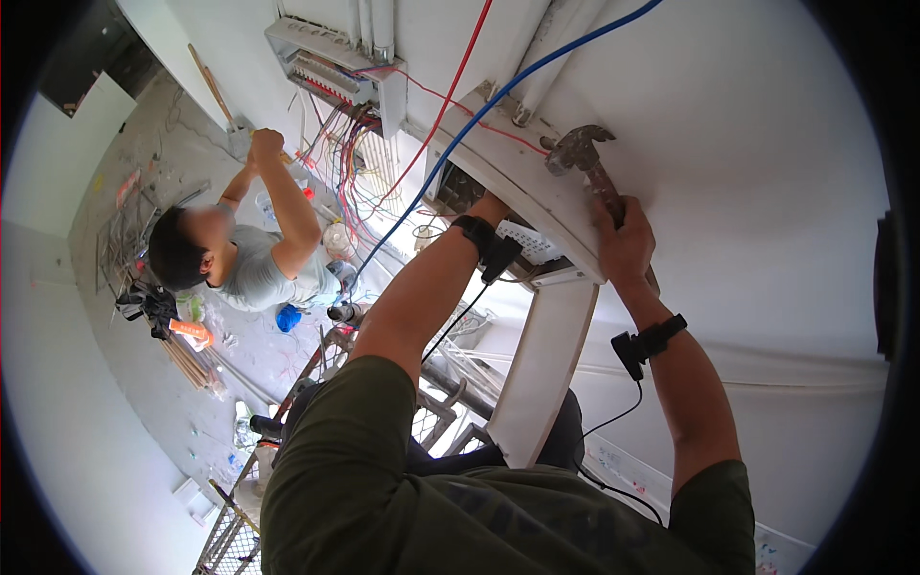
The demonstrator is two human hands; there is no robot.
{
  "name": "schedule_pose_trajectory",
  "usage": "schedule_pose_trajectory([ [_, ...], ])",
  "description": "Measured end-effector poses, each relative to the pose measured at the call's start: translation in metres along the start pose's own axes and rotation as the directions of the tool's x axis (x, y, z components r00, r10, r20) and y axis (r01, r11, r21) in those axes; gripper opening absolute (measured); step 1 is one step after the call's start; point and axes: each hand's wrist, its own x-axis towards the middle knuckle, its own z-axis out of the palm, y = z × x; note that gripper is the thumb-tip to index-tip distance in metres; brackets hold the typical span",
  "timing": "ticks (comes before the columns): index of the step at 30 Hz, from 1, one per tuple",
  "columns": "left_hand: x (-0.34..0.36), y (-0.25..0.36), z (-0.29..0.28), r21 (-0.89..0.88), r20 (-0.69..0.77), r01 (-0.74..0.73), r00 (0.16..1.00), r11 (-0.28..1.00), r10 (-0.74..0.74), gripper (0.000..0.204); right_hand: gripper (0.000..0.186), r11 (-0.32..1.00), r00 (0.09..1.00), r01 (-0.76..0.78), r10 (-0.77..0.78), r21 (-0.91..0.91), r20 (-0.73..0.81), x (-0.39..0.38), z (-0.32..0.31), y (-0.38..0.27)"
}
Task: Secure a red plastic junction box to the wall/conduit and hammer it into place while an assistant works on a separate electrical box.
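My right hand [628, 238] is closed round the handle of a claw hammer [578, 151]. The hammer's head is raised beside the top right of a pale wall-mounted electrical box [541, 182]. My left hand [492, 208] reaches into the box's opening, and its fingers are hidden inside. A white perforated plate [530, 241] shows within the box, near my left wrist. Below the opening hangs a long pale panel [544, 369], by the box's lower edge. Black straps with cables circle both of my wrists.
A thick blue cable [522, 77] and a red wire [463, 72] cross in front of the box. Farther left is an open breaker panel [335, 72] with many loose wires. A co-worker [273, 259] is below it with raised arms. Scaffold bars [311, 369] stand beneath me.
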Motion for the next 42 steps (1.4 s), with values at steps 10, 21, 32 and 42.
schedule_pose_trajectory([
  [10, 0.001, 0.027, -0.003, 0.059, 0.051, 0.008, 0.999, 0.998, -0.011, 0.034, 0.034, 1.0, 0.999, 0.006, -0.006, -0.004, -0.032, -0.002, 0.001, 0.006],
  [21, -0.001, 0.038, -0.026, -0.956, 0.225, 0.264, 0.939, 0.129, -0.261, 0.033, 0.033, 1.0, 0.999, 0.027, -0.027, 0.014, -0.017, -0.001, -0.007, -0.008],
  [32, -0.018, 0.13, -0.156, 0.032, 0.466, 0.343, 0.826, 0.939, -0.317, 0.047, 0.037, 0.983, 0.992, -0.001, 0.025, 0.185, -0.125, -0.007, -0.016, -0.001],
  [42, -0.094, 0.324, -0.311, -0.651, 0.659, 0.755, 0.615, 0.082, -0.433, 0.063, 0.022, 0.798, 0.954, 0.222, -0.297, 0.56, 0.046, -0.122, -0.13, -0.051],
])
